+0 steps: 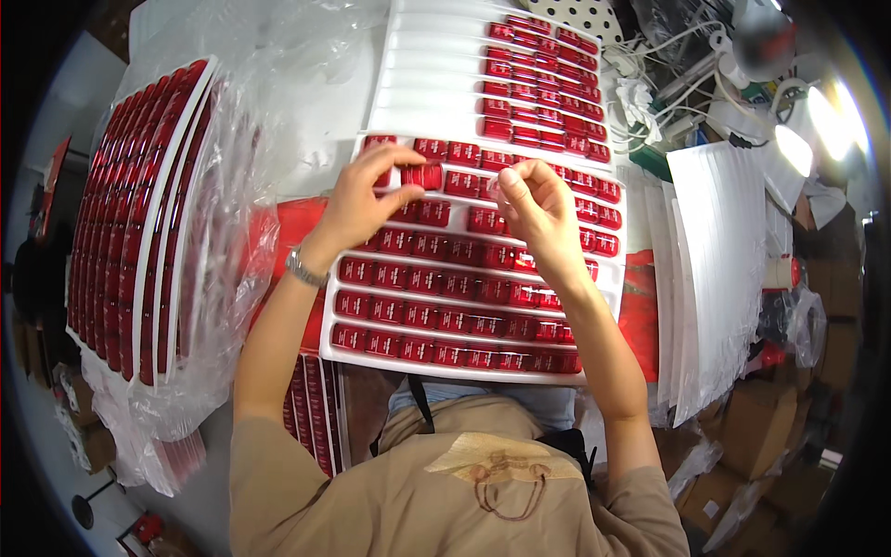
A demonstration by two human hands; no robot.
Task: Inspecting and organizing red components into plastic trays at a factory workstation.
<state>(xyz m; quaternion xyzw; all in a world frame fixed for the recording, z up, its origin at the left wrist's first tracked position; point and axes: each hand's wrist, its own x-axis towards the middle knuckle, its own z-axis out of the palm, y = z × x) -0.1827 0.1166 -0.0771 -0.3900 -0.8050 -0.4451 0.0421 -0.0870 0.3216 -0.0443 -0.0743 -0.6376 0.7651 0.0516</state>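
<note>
My left hand (357, 200) reaches over a white tray (455, 373) filled with rows of small glossy red bottles. Its thumb and forefinger grip one red bottle (424, 176), lying sideways above the second row from the far end. My right hand (540, 212) is just to the right, over the same tray, thumb and fingertips pressed together. Whatever those fingertips hold is too small to make out. In the third row a gap (458, 218) shows between bottles. My right hand hides some bottles beneath it.
Beyond lies a second white tray (427, 70), its right half filled with red bottles. Stacked trays of bottles (139, 223) in clear plastic stand at left. White empty trays (719, 269) lean at right. Cables (682, 93) and a bright lamp (826, 116) are at far right.
</note>
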